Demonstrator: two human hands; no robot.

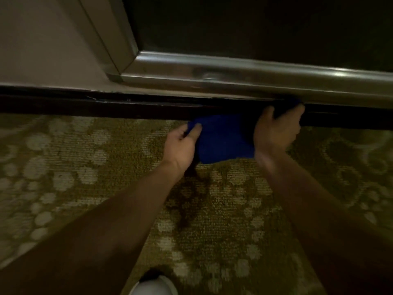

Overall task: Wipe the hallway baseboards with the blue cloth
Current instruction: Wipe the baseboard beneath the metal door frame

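Your right fingers [295, 112] were curled over a bunched end of the blue cloth [225, 138], pressing it against the dark baseboard [127, 107] just under the metal trim, with the thumb spread out toward the left. Your right hand [276, 129] hid most of that end, so only a small blue lump showed above the fingertips. Your left hand [181, 145] pinched the opposite corner of the cloth between thumb and curled fingers, low and just in front of the baseboard. Between your two hands the cloth hung spread out, its lower edge drooping over the patterned carpet [85, 188]; whether it touched the carpet was not clear. The baseboard ran as a dark band across the whole view, meeting the carpet below. Directly above it sat a rounded, shiny metal frame [234, 71], which turned upward at a corner on the left and bordered a dark panel [255, 24]. A pale wall [42, 50] lay to the left of that frame. The frame overhung the baseboard right where your right hand worked. Near the bottom edge, a white rounded object [153, 287], possibly a shoe toe, rested on the carpet. The scene was dim and somewhat blurred.
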